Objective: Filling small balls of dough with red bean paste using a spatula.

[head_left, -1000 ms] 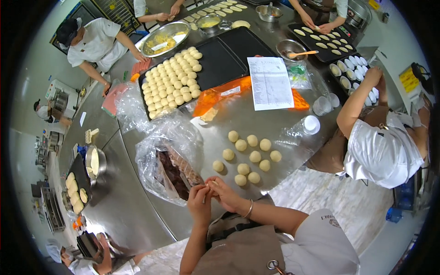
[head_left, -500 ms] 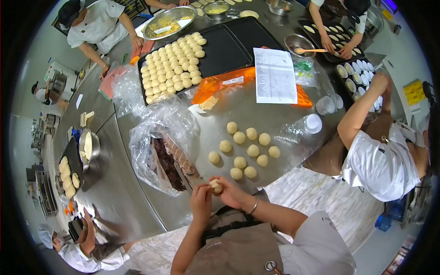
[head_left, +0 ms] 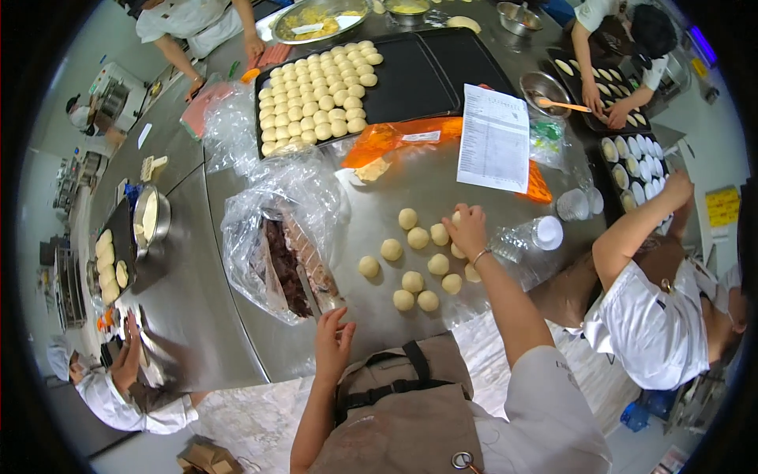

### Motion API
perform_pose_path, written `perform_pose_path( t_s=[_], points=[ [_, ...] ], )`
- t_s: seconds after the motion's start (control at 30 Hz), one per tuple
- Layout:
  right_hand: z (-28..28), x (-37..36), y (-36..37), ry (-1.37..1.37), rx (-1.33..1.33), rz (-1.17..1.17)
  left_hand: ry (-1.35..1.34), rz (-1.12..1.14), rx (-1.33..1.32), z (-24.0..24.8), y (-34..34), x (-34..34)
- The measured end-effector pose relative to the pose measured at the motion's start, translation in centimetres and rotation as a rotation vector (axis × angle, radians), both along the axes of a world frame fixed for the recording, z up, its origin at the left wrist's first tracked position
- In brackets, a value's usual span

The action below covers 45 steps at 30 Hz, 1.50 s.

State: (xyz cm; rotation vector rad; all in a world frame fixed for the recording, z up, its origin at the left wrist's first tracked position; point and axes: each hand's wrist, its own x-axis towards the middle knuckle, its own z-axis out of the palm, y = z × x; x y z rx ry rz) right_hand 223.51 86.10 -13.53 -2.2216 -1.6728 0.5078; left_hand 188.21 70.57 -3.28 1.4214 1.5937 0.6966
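My right hand reaches out over the steel table and rests on a pale dough ball at the far right of a cluster of several dough balls. My left hand hovers at the table's near edge, fingers apart and holding nothing. It is just right of a clear plastic bag that holds a block of dark red-brown filling.
A black tray with rows of dough balls lies further back, with an orange bag and a printed sheet before it. A plastic bottle lies right of my hand. Other people work around the table.
Both hands were together near my body, shaping a dough ball. Now the right hand has reached forward to the cluster with it, and the left has stayed back, open.
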Motion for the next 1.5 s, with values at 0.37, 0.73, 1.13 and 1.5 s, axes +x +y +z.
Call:
perform_pose_path(
  t_s=[0.37, 0.73, 1.13, 1.5],
  points=[
    [0.8, 0.5, -7.8, -0.083, 0.034, 0.532, -0.094, 0.284, -0.091, -1.0, -3.0, -2.8],
    [1.7, -0.1, -4.2, 0.074, 0.225, 0.392, 0.022, 0.290, -0.045, 0.6, -4.4, -1.1],
    [1.2, 2.8, -6.1, -0.076, 0.095, 0.630, 0.396, 0.932, 0.023, -7.7, -11.7, -7.2],
    [0.7, -0.5, -0.9, 0.020, 0.200, 0.473, 0.935, 0.893, -0.362, -18.7, -12.2, -8.8]
  ],
)
